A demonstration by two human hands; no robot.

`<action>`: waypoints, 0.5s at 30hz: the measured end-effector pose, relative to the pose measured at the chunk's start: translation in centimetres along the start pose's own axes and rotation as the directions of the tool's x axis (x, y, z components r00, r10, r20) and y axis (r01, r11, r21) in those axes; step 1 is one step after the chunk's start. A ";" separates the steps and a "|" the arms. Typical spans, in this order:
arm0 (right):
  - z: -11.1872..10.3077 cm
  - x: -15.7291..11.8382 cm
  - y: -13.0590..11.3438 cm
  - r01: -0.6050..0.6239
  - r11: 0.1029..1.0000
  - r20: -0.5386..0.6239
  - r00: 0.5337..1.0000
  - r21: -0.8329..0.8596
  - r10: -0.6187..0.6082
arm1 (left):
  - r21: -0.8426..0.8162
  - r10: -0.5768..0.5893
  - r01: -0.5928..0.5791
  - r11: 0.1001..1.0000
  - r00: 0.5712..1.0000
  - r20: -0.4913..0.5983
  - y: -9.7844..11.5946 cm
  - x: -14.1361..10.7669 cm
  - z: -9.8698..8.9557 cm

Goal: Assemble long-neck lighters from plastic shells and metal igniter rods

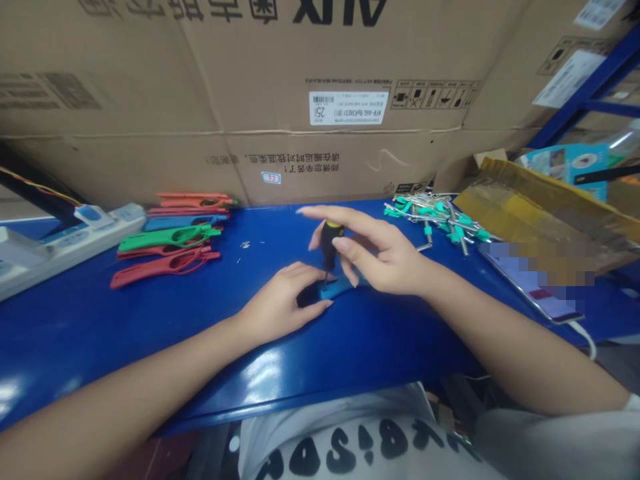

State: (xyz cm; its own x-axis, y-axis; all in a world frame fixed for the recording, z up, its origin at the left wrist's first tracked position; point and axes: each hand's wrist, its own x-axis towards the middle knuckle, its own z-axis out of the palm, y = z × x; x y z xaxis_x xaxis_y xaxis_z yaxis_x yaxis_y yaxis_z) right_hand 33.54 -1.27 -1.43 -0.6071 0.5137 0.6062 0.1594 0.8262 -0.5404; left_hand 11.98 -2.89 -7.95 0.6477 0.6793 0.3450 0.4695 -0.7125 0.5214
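The right hand [383, 257] is raised over the middle of the blue table [390, 347] and grips an upright screwdriver [330, 245] with a black and yellow handle, its thumb pressed against the handle's near right side and other fingertips curled around it, while the forefinger stretches out leftward past the top. The screwdriver's thin shaft points down to a blue plastic casing [337, 288] that lies on the table between the two hands; whether the tip sits in a screw is too small to tell. The left hand [277, 300] rests on the table just left of it, thumb and forefinger closed on the casing's left end, thumb on the near side and forefinger on the far side, the remaining fingers folded together. Much of the casing is hidden under the right hand. To the far left lies a pile of lighter-style casings [167, 238] in orange, red, blue and green, with a white power strip [65, 250] further left. Small white scraps [245, 245] lie right of the pile. At the far right are heaped metal tubes with teal fittings [440, 220], and nearer, a phone [537, 293] with a white cable [586, 333], in front of a cardboard package with yellow tape [540, 213]. A large cardboard box [175, 153] with upside-down printing stands along the far edge, and the person's white shirt [370, 420] shows at the near edge.
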 end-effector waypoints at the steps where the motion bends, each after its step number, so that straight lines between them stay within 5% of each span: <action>1: 0.1 0.0 0.1 -0.004 1.000 -0.012 1.000 -0.010 0.004 | 0.002 -0.001 0.001 1.000 1.000 -0.002 0.0 0.0 0.0; 6: 0.2 0.0 0.5 0.061 0.958 -0.166 0.980 -0.280 -0.111 | -0.018 0.011 -0.011 1.000 1.000 -0.020 -0.2 0.0 0.1; 11: 0.1 0.0 0.0 -0.033 0.999 -0.003 0.999 -0.040 0.033 | -0.009 0.012 -0.012 1.000 1.000 -0.002 0.0 0.1 0.1; 15: 0.4 0.0 -0.2 0.004 0.993 -0.081 0.997 -0.116 -0.014 | 0.001 0.001 -0.001 1.000 1.000 -0.006 -0.1 0.0 0.1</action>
State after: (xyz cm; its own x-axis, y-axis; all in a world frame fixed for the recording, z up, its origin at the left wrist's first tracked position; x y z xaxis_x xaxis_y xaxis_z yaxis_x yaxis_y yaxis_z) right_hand 33.22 -1.54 -1.55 -0.5439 0.5194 0.6592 0.2459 0.8496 -0.4666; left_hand 12.01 -2.82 -8.11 0.6449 0.6793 0.3501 0.4693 -0.7136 0.5202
